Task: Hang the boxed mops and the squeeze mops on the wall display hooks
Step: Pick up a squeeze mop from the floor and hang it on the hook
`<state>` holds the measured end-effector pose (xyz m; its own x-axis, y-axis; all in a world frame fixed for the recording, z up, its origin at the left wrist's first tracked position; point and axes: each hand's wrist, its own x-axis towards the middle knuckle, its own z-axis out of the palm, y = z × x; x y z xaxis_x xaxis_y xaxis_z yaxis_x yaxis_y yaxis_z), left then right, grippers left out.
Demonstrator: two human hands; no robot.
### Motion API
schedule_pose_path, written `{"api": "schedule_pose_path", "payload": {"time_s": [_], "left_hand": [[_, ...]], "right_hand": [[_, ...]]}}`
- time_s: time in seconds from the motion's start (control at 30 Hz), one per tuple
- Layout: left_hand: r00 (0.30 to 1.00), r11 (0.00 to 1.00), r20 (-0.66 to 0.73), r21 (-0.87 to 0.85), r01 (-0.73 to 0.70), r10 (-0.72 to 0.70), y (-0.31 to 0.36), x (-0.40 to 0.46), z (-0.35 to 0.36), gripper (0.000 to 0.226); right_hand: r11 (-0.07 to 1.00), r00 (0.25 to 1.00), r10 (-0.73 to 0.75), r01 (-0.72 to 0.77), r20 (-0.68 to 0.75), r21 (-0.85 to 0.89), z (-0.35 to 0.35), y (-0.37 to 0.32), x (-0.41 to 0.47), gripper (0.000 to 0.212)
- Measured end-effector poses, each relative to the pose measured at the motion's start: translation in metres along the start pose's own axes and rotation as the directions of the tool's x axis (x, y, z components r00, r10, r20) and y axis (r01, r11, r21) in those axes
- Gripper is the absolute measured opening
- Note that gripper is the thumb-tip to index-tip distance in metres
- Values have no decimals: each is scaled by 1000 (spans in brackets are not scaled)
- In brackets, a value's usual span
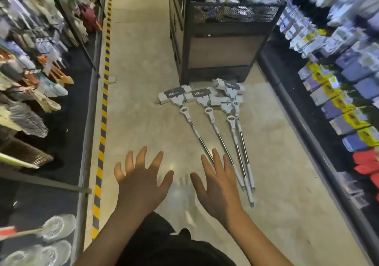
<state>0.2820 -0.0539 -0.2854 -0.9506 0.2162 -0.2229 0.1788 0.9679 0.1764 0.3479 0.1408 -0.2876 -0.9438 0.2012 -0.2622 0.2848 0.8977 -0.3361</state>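
Several squeeze mops (217, 130) lie on the shop floor ahead of me, white heads with dark labels toward a black display stand, metal handles pointing back at me. My left hand (141, 179) is held out over the floor with fingers spread, holding nothing. My right hand (217, 183) is spread the same way, its fingertips in front of the nearest mop handles' lower ends; I cannot tell whether it touches them. No boxed mops are visible.
A black mesh-topped display stand (221, 46) blocks the aisle behind the mops. Shelves with hanging brushes and hangers (30, 101) line the left, beyond a yellow-black floor stripe (103, 126). Packaged goods (338, 101) fill the right shelves.
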Motion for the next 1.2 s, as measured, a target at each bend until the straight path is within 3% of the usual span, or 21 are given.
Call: {"api": "schedule_pose_path", "payload": {"time_s": [0.2, 0.47, 0.6, 0.83, 1.03, 1.2], "left_hand": [[999, 999, 47, -38, 27, -25, -14, 108, -6, 90], [988, 997, 132, 12, -77, 74, -16, 269, -30, 88], [976, 986, 157, 34, -161, 153, 8, 341, -39, 81], [952, 959, 192, 105, -262, 239, 63, 445, -13, 66], [967, 988, 210, 24, -154, 146, 129, 531, 20, 67], [964, 989, 233, 37, -142, 130, 148, 593, 70, 62]], "right_hand": [[999, 999, 35, -35, 5, -20, -5, -9, 111, 77], [995, 994, 104, -104, 24, -13, -26, -28, 244, 83], [988, 988, 149, -148, 36, -33, -41, -21, 299, 76], [979, 979, 202, -201, 23, -31, -45, 32, 387, 83], [963, 962, 266, -262, 68, -62, -56, 97, 468, 73], [969, 973, 224, -217, 50, -114, -27, 142, 538, 64]]}}
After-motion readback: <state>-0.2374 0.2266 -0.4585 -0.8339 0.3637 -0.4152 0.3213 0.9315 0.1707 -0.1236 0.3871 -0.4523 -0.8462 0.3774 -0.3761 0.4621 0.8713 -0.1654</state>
